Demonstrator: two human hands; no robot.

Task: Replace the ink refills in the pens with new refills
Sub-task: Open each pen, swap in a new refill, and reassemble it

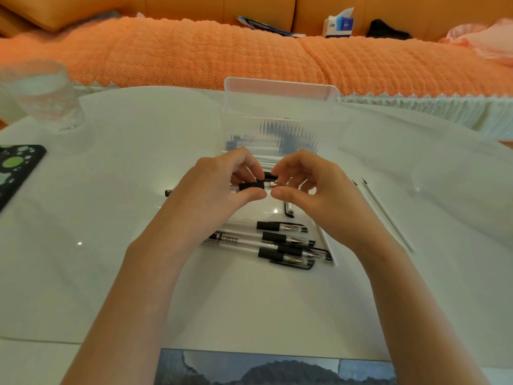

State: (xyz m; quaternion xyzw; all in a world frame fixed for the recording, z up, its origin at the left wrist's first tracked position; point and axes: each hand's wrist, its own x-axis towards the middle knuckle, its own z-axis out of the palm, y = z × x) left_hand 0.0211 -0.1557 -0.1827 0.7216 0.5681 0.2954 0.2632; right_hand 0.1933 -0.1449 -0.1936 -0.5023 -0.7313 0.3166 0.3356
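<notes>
Above the middle of the white table I hold a clear pen with a black grip (252,186) between both hands. My left hand (222,182) pinches the black grip section and barrel. My right hand (308,184) pinches the pen's metal tip end. Below my hands lie several clear pens with black grips and caps (280,241). Two thin white refills (385,212) lie to the right of my right wrist. A black pen cap (288,209) lies under my right hand. More white refills (268,159) show just behind my fingers.
A clear ribbed plastic box (280,107) stands open behind my hands. A drinking glass (44,95) sits at the far left, with a black patterned phone case (16,168) near it. An orange sofa cover (249,54) runs behind the table. A picture card (272,368) lies at the near edge.
</notes>
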